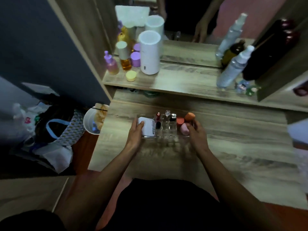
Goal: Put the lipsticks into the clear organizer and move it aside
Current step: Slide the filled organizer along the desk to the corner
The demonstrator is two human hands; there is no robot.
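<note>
Resting on the wooden table (233,147), the clear organizer (166,130) is gripped at both ends: left hand (135,135), right hand (196,132), fingers closed. Lipsticks (158,116) are slotted upright inside.

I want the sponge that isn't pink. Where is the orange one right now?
In the head view, the orange sponge sits at the clear organizer's far right corner, behind the pink sponge, just beyond the right hand.
</note>
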